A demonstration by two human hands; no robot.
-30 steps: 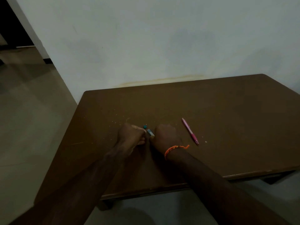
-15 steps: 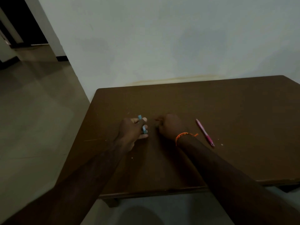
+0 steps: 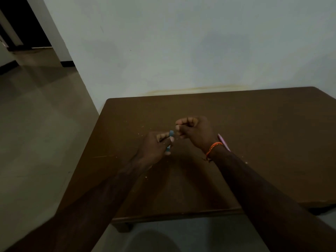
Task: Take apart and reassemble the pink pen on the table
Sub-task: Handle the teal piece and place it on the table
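1. The left hand [image 3: 154,148] is curled around a small blue pen [image 3: 170,140]. The blue top sticks out above the fingers and a bit shows below them.
2. The right hand [image 3: 195,132] is curled into a loose fist just beside the left hand. Its fingertips are pinched together near the blue top. It is too dark to tell if it holds anything.
3. An orange band [image 3: 212,149] goes around the right wrist.
4. The pink pen [image 3: 224,142] lies on the table [image 3: 263,133], just behind the right wrist. The wrist covers part of it, so only a short pink bit shows. No hand is touching it.
5. No words or labels can be read on either pen. The room is dim.
6. Little pale crumbs [image 3: 246,162] are dotted on the brown table top around the hands.
7. The far side of the table is against a pale wall [image 3: 181,42]. A yellowish stain [image 3: 196,89] runs along the wall just above the table.
8. On the left is a grey floor [image 3: 36,124] and a dark doorway [image 3: 21,24].
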